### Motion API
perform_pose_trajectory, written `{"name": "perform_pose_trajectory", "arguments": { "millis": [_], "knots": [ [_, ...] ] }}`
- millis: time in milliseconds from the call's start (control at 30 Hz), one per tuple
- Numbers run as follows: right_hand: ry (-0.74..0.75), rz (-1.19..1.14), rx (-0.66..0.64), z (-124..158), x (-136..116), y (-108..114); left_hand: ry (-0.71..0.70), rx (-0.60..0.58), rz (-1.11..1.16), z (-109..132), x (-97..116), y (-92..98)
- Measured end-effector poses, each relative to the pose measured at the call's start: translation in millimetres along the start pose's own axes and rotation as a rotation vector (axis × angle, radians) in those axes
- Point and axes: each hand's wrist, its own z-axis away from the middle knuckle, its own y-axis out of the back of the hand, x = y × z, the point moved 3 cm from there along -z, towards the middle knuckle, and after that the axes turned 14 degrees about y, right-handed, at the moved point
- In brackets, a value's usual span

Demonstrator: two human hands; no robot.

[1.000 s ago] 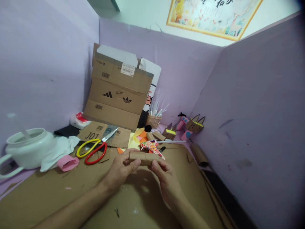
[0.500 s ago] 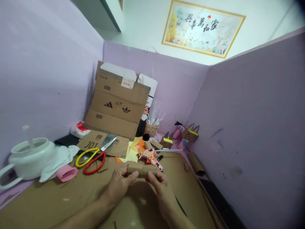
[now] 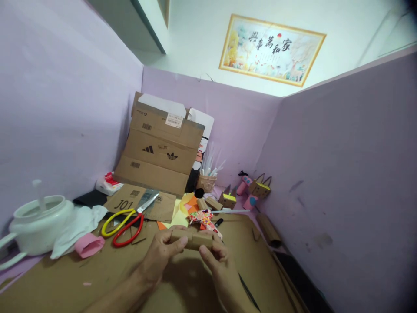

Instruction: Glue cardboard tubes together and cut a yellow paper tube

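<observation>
Both hands grip one small brown cardboard piece (image 3: 193, 239), a short folded bar held level above the cardboard-covered table (image 3: 65, 282). My left hand (image 3: 162, 255) pinches its left end, thumb on the near side. My right hand (image 3: 217, 262) pinches its right end, fingers curled round it. Just beyond the piece lie a patterned paper figure (image 3: 204, 217) and yellow and orange paper sheets (image 3: 182, 208).
Scissors with yellow and red handles (image 3: 125, 218) lie left of the hands, beside a pink paper cone (image 3: 87, 244), white cloth (image 3: 78, 224) and a white pot (image 3: 34, 224). Flattened cardboard boxes (image 3: 159, 148) lean against the back wall. Small cardboard figures (image 3: 247, 191) and a basket of sticks (image 3: 206, 180) stand at the back right.
The camera has tilted up, so the hands sit lower in view. The hands have drawn closer together on the cardboard piece, which looks shorter and more folded.
</observation>
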Motion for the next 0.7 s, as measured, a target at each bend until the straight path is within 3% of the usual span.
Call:
{"name": "perform_pose_trajectory", "arguments": {
  "millis": [100, 200, 333, 567, 700],
  "knots": [
    [0.068, 0.095, 0.000, 0, -3, 2, 0.044, 0.053, 0.064, -1, 1, 2.3],
    [-0.009, 0.003, -0.004, 3, 0, 0, 0.067, 0.057, 0.069, 0, -3, -1.3],
    [-0.158, -0.149, 0.057, 8, 7, -3, 0.095, 0.014, 0.066, 1, -13, -7.6],
    [-0.126, -0.123, 0.121, 10, 8, -3, 0.069, -0.072, 0.056, 4, -14, -15.0],
    [-0.128, -0.119, 0.083, 9, 1, -4, 0.118, -0.121, 0.135, 5, -12, -17.2]
  ]
}}
